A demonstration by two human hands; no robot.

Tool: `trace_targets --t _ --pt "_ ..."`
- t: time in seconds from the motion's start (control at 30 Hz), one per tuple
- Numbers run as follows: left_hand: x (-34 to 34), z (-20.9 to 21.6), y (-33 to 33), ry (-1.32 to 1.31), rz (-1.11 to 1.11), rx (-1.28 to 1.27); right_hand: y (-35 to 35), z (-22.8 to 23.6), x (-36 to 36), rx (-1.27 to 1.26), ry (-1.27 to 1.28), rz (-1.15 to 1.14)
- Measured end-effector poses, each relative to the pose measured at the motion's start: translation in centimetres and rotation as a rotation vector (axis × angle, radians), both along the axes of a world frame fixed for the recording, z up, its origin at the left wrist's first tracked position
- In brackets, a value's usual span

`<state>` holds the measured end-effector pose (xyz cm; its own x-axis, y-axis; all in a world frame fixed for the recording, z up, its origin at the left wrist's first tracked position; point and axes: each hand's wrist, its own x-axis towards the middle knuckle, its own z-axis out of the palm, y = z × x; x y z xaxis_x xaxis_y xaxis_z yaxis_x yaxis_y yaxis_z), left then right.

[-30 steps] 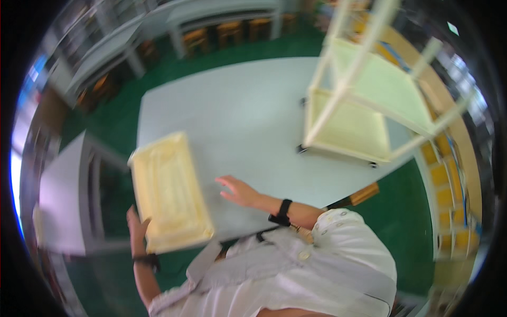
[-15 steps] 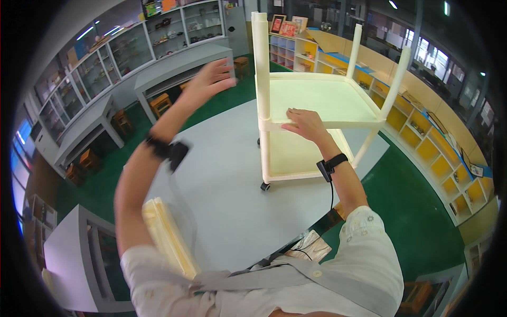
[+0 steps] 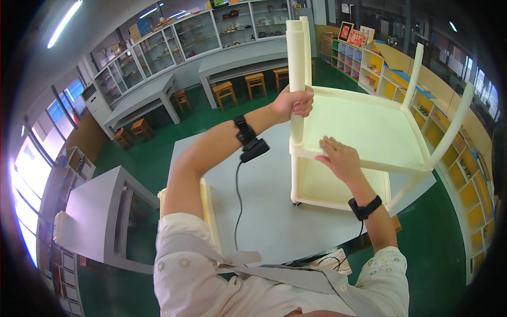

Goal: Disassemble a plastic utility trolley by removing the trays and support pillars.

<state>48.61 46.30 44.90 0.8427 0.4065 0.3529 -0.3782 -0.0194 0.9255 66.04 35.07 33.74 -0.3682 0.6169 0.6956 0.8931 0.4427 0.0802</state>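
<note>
A cream plastic cart (image 3: pixel 369 124) stands on the grey table, with two tray levels and upright posts rising from the upper tray's corners. Around its near left post (image 3: pixel 296 58), just above the upper tray, my left hand (image 3: pixel 293 103) is closed. My right hand (image 3: pixel 340 159) rests on the near rim of the upper tray, fingers stretched out and holding nothing. Below, the lower tray (image 3: pixel 322 198) shows in part behind my right hand and forearm. One dark caster (image 3: pixel 297 203) is visible under its near left corner. Each wrist wears a black strapped device with a cable.
The grey table (image 3: pixel 259 211) carries a cream plastic piece (image 3: pixel 210 219) on its left, partly hidden by my left arm. Grey side tables (image 3: pixel 113 216) and wooden stools (image 3: pixel 224 94) stand to the left and back. Low shelves (image 3: pixel 449 153) line the right; glass cabinets (image 3: pixel 195 37) line the back.
My left hand has gone from open in the air to closed around the near left post. The view has turned left. My right hand stays on the tray rim.
</note>
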Motion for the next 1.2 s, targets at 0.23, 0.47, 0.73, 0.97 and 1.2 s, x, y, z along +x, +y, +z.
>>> trace_targets --t 0.23,0.47,0.73,0.97,1.2 --pt "-2.4 -0.8 -4.1 -0.051 0.500 0.003 -1.1 -1.1 -2.6 0.124 -0.001 0.034" --pt "-2.8 -1.8 -7.7 -0.087 1.131 0.168 -1.6 -1.4 -4.4 0.234 -0.005 0.092" --pt "-7.6 -2.8 -5.6 -0.154 -0.034 0.007 -0.7 -1.4 -5.5 0.214 -0.005 0.246" --pt "-6.3 -3.8 -10.6 -0.090 1.300 0.250 -0.4 -1.9 -6.7 0.202 0.089 0.292" --pt "-8.7 -4.5 -7.6 -0.207 0.175 0.052 0.5 -2.2 -6.5 0.299 0.080 0.391"
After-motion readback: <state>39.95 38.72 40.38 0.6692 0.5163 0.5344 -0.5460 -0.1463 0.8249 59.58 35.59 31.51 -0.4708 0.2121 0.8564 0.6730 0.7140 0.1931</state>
